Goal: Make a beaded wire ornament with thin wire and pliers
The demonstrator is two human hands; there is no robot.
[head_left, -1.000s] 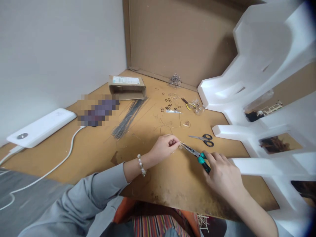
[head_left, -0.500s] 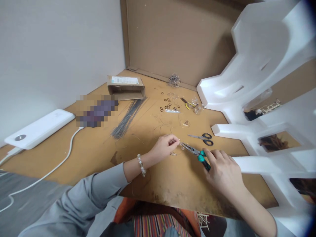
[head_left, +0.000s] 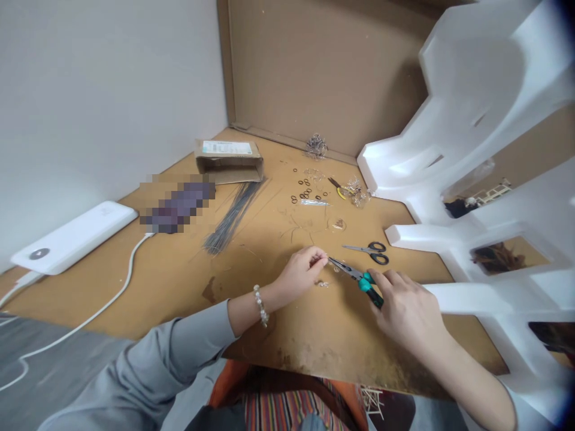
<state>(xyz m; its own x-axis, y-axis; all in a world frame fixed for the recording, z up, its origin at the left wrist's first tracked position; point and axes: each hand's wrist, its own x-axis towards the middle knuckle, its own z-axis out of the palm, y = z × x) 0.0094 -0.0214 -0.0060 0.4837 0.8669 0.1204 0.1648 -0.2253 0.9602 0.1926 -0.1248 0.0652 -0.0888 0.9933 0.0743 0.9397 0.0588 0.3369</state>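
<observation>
Gripping the teal-handled pliers [head_left: 362, 282] in curled fingers, the right hand [head_left: 408, 306] points their tips left, just beside the left hand [head_left: 297, 276], its fingertips pinched, anything between them too small to tell; scissors [head_left: 366, 249] lie farther off.

We take this for a small craft workshop: we see green-handled pliers [head_left: 364, 283] above a smudged surface [head_left: 278, 341] strewn with scissors [head_left: 370, 250], a bundle of thin wires [head_left: 232, 220], loose dark rings [head_left: 304, 195] and a wiry tangle [head_left: 317, 146], backed by cardboard [head_left: 323, 78].
</observation>
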